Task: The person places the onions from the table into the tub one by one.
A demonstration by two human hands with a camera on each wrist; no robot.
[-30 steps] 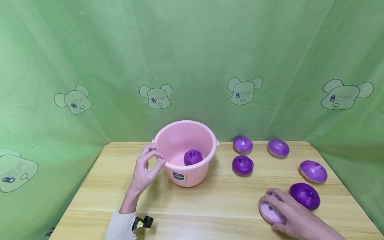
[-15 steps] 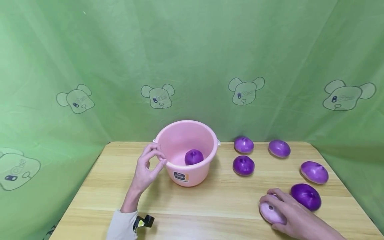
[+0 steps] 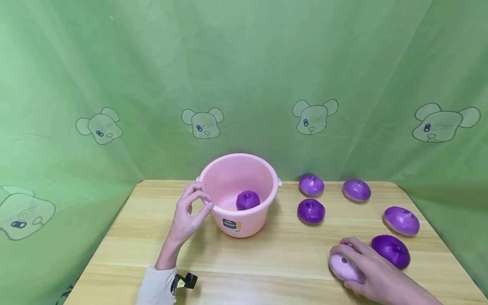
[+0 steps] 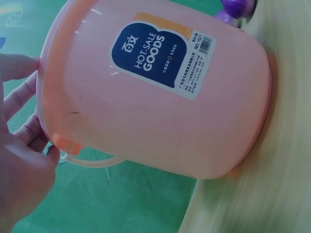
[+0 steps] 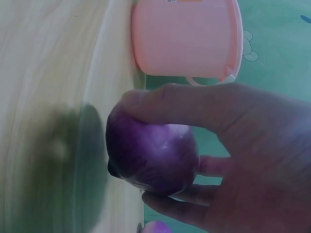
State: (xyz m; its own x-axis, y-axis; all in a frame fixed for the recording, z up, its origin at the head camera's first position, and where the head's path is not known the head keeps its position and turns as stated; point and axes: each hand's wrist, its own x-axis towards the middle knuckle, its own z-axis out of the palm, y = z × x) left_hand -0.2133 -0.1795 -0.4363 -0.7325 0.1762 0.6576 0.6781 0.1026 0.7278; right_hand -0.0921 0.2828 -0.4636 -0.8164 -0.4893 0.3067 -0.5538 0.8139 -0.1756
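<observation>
At the left of the pink bucket [image 3: 244, 222], my left hand [image 3: 185, 218] pinches its rim between thumb and fingers. The left wrist view shows the fingers over the rim beside the handle joint. Inside the bucket lies a dark purple onion [image 3: 248, 200]. My right hand [image 3: 371, 271] grips a pale purple onion [image 3: 345, 267], its light end with a dark spot facing up. In the right wrist view the thumb crosses one side of this onion [image 5: 153, 150] and the fingers curl round the other, close over the table. Right beside that hand sits a larger dark onion [image 3: 390, 251].
Right of the bucket stand two onions, a lighter one [image 3: 311, 185] behind a darker one [image 3: 311, 211]. Farther right are another onion [image 3: 356, 189] and a light purple onion [image 3: 401, 220] near the table's right edge. A green curtain [image 3: 244, 76] hangs behind the wooden table [image 3: 244, 271].
The head view has shifted slightly, so the scene sits a little farther right. The onion in my right hand has tipped a touch. My left hand keeps its hold on the rim.
</observation>
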